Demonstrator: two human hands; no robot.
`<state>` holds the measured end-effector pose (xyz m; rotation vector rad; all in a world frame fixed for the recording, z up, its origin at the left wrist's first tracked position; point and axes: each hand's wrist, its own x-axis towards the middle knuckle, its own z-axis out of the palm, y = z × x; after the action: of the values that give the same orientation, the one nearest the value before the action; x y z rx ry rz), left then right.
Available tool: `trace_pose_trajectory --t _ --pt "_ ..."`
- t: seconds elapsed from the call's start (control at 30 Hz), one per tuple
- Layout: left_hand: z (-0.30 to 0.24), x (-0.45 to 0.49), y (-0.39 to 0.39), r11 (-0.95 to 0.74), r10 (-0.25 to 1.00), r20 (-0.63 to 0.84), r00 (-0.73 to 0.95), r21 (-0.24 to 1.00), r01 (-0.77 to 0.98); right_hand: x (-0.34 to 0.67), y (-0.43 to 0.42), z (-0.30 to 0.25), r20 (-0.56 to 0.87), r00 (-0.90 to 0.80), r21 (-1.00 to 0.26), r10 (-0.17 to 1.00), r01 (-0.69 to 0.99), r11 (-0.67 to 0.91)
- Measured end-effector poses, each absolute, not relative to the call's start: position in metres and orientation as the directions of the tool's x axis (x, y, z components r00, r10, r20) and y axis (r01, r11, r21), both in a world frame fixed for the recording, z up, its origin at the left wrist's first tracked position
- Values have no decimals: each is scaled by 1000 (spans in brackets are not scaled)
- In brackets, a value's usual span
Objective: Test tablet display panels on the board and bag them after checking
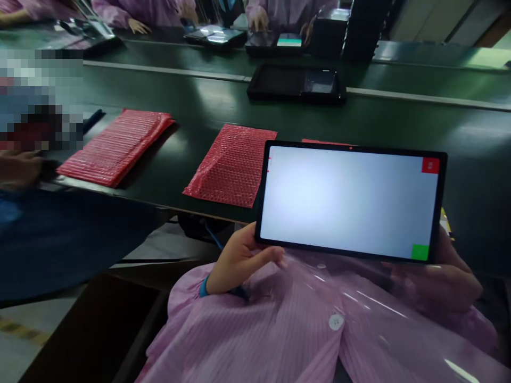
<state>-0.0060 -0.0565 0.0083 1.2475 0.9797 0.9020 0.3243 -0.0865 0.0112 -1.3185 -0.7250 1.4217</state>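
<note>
Held out over the front of a pink striped smock (pixel 303 335), between both hands: a black-framed tablet (pixel 347 202), wide side across and tilted, its screen lit pale and blank apart from a red square (pixel 430 165) in the top right corner and a green square (pixel 420 252) in the bottom right corner. Left hand (pixel 237 260) at the tablet's lower left corner, thumb up against the left edge, fingers partly open and stretched along under the lower edge, with a hold on the frame. Right hand (pixel 443 279) at the lower right, seen dimly through a sheet of clear plastic film (pixel 343 298), fingers reaching in under the bottom edge, the exact grip hard to make out. Film draped from the tablet's lower edge down over the smock. Just beyond the tablet, on a dark green conveyor belt (pixel 471 170): a flat red bubble-wrap pouch (pixel 230 165), a thicker stack of red pouches (pixel 115 148) farther left, and a strip of red (pixel 323 141) showing behind the tablet's top edge. Well apart from both hands, a black-cased tablet (pixel 295 82) on the belt. At far left, a co-worker's dark blue sleeve (pixel 59 239) and hand (pixel 18 170), just beside the stack.
</note>
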Motion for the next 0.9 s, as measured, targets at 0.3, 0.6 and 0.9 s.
trace_pose_trajectory --t 0.3,0.6,0.9 --pt "16 -16 -46 175 954 -188 232 982 75 309 -85 8 -228 -117 -856 967 -448 -256" --pt "5 -35 -36 151 950 -209 232 958 244 302 -86 6 -184 -282 -852 942 -431 -296" --pt "4 -41 -33 176 946 -246 209 936 304 306 -86 -12 -59 -400 -928 915 -315 -198"
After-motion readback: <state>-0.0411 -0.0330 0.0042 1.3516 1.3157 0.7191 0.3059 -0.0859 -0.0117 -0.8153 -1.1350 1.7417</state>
